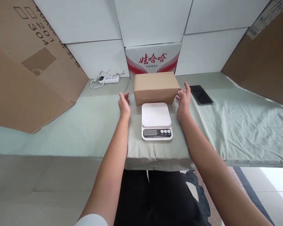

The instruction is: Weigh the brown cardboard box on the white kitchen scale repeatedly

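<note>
left hand: the left hand [124, 103] is just beside the left end of the brown box, with a small gap; the fingers are loosely bent and the grip is wide.
right hand: the right hand [184, 99] is at the right end of the box, fingers spread, grip wide; whether the fingertips touch the cardboard, i cannot tell.
brown box: the brown box [157, 84] lies closed between the two hands, directly behind the scale.
scale: the white scale [156, 115] stands flat near the front edge of the table, its display and buttons toward the person.
phone: a dark phone [201, 94] lies to the right of the right hand.
back side: a power strip [109, 79] with white cable [94, 84] at left; a printed carton [153, 59] behind the brown box.
table: green cloth [103, 119] covers it.
</note>
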Demonstrator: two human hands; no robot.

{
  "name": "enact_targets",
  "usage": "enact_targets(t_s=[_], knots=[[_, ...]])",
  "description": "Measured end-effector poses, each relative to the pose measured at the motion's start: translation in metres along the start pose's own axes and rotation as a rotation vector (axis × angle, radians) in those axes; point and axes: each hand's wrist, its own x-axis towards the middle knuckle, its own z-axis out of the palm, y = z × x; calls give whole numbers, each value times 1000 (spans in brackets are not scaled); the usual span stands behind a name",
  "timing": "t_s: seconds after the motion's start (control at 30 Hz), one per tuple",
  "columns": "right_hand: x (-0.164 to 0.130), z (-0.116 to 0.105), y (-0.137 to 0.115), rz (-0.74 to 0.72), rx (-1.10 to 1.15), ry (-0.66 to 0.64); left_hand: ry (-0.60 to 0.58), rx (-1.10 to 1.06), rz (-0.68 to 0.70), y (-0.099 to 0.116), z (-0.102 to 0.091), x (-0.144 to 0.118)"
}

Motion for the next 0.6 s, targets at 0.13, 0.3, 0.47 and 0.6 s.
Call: enact_targets(t_s=[0.13, 0.3, 0.47, 0.6], knots=[[1, -1, 2, -24, -38, -32, -14, 9, 11, -3, -1, 2], [0, 2, 3, -33, -37, -50, -79, 26, 19, -5, 2, 1], [-5, 5, -2, 10, -24, -87, -222, 52, 95, -13, 3, -3], [-16, 9, -9, 18, -20, -113, -276, 90, 172, -22, 1, -5]])
